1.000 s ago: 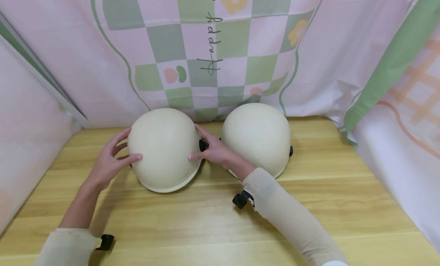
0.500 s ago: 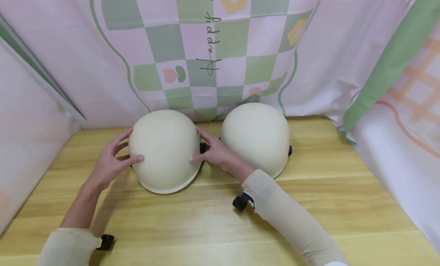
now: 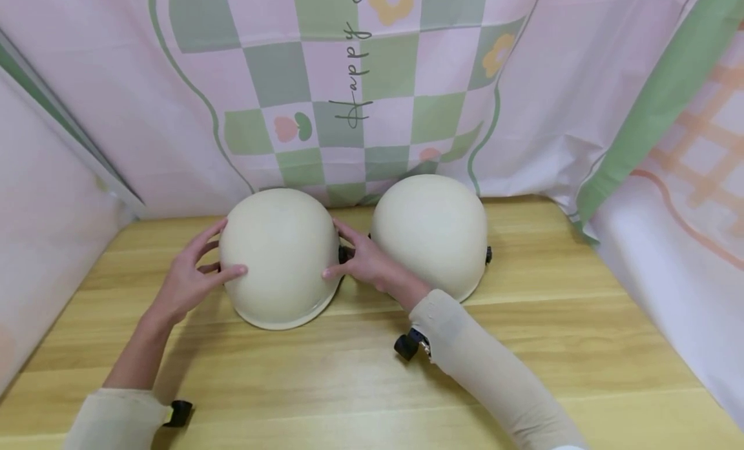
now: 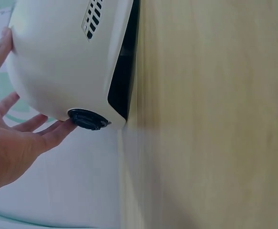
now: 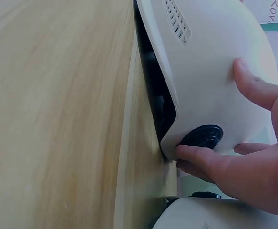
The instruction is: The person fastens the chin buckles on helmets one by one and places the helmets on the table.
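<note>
Two domed cream helmets stand on the wooden table in the head view. My left hand [image 3: 188,279] holds the left helmet [image 3: 279,259] by its left side, thumb on the near part of the shell. On its right side my right hand [image 3: 369,259] grips it, thumb in front and fingers behind. In the left wrist view, fingertips touch the shell beside a black round knob [image 4: 87,119]. The right wrist view shows my right thumb on the shell and a finger at another black knob [image 5: 203,137]. A slotted vent [image 5: 177,21] marks the helmet's front.
The second helmet [image 3: 430,234] stands just right of the held one, partly behind my right wrist. A printed checkered curtain [image 3: 389,69] hangs along the table's back edge. Bare wooden tabletop [image 3: 325,385] lies in front of the helmets.
The left helmet has shifted slightly right and towards me, with both hands moving along on it. The gap to the second helmet is a little narrower.
</note>
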### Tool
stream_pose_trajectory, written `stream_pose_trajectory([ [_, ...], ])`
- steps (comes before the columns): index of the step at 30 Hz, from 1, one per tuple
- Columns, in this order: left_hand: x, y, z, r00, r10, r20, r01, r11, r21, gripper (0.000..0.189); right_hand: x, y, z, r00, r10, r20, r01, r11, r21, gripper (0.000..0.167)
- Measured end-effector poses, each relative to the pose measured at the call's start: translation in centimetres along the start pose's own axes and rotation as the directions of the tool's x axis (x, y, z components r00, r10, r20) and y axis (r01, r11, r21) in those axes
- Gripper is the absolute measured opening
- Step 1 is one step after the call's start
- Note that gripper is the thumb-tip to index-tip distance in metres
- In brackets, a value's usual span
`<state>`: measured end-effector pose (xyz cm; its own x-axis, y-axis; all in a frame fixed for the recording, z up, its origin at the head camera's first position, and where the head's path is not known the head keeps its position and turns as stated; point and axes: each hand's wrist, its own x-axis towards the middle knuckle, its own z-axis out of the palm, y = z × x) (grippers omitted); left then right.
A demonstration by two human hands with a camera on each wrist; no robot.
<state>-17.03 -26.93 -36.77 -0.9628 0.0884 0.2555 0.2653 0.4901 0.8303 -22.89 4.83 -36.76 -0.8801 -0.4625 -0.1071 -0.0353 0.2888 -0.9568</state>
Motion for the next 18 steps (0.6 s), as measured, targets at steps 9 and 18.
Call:
stream_pose_trajectory([
  [9, -0.4, 0.2, -0.6, 0.999, 0.002, 0.048, -0.005, 0.998, 0.058, 0.089, -1.9, -1.7, -0.9, 0.997, -0.063, 0.046, 0.071, 0.982, -0.177, 0.094],
  [18, -0.8, 1.3, -1.7, 0.998, 0.065, -0.011, -0.063, 0.987, 0.146, 0.065, -6.9, -4.9, -7.5, 0.944, -0.331, -0.007, 0.32, 0.918, -0.235, 0.042],
])
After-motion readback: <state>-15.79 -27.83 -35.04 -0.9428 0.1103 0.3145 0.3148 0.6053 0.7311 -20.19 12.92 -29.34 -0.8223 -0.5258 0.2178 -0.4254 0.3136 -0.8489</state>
